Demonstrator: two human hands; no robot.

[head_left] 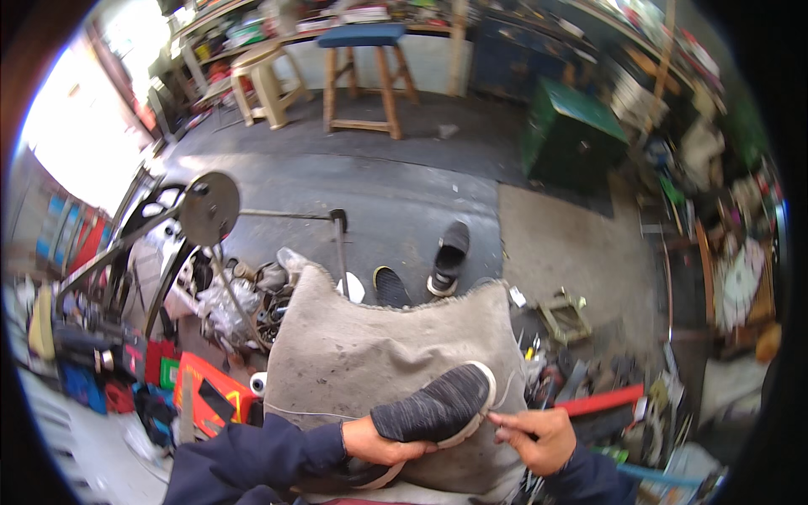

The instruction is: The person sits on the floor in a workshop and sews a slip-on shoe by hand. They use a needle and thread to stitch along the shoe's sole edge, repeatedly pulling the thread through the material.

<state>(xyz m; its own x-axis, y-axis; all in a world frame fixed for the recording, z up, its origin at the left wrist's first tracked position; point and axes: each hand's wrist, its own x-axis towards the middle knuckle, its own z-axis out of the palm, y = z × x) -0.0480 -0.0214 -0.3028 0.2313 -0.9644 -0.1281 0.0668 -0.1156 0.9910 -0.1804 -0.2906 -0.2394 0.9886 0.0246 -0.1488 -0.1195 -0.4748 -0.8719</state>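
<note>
A dark grey knit shoe [438, 406] with a white sole lies across my lap, on a beige cloth [362, 362] with dark stains. My left hand [383, 442] is closed round its near side. At the edge of the sole, near the toe end, my right hand [539, 438] has its fingers pinched together. What they hold is too small to make out. A thin white thread [311, 413] runs over the cloth to the left of the shoe, and a pale strand curves over the cloth on the right. Part of another shoe [370, 473] shows under my left wrist.
Two more dark shoes, one of them upright [450, 252], stand on the floor beyond the cloth. A machine with a round wheel [210, 209] rises at left above piled parts. Tools and a red bar [602, 401] lie at right. Stools [362, 35] and a green box [572, 130] stand farther off.
</note>
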